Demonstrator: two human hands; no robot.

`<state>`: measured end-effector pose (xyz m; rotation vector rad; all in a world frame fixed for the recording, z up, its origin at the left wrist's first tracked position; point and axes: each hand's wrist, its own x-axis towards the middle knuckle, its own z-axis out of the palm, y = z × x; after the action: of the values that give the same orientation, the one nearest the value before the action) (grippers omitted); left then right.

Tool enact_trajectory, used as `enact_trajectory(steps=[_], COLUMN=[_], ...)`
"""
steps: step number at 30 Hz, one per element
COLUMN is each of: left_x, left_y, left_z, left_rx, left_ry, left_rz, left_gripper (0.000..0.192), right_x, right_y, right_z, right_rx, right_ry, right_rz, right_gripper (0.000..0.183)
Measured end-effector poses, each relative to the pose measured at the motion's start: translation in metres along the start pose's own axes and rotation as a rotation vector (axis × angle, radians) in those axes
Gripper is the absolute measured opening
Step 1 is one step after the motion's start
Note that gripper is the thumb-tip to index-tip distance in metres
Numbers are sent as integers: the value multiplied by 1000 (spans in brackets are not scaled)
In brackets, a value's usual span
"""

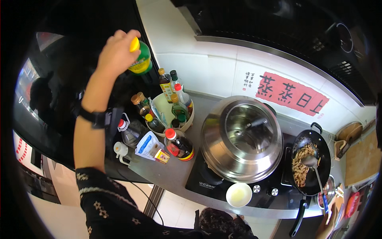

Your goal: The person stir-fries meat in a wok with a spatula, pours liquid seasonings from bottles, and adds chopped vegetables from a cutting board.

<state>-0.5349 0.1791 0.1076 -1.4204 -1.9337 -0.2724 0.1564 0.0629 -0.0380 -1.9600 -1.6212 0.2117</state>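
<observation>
My left hand (119, 50), raised at the upper left, grips a green container (143, 58) with a yellow cap and yellow label. My right hand (328, 222) is at the lower right edge, partly cut off, against the blue-ended handle of a metal ladle or spatula (310, 161); its grip is unclear. The utensil's head rests on cooked strips of food (300, 167) in a black wok (323, 155). Left of the wok stands a large steel steamer pot (212, 143) with a glass-centred lid. A bowl of pale yellow liquid (238, 194) sits at the hob's front edge.
A cream basin (192, 119) holds several sauce bottles. Beside it stand a red-capped dark sauce bottle (179, 146), a white pouch (147, 146) and a clear jug (131, 134). The range hood (268, 50) overhangs the hob. Cutting boards (362, 158) lean at the right.
</observation>
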Motion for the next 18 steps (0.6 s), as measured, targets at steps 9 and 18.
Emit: enact_trajectory(steps=[9,18], left_x=[-60,-209], left_y=[183,518], left_z=[-162,-198], left_rx=[-784,-1322], left_ry=[168,120], left_rz=[174,384], left_gripper=[34,44], right_x=[-6,-12], right_y=[-46,58], right_z=[16,28], right_rx=[701,2208], right_ry=[-465,-764], right_rz=[-561,283], right_gripper=[33,99])
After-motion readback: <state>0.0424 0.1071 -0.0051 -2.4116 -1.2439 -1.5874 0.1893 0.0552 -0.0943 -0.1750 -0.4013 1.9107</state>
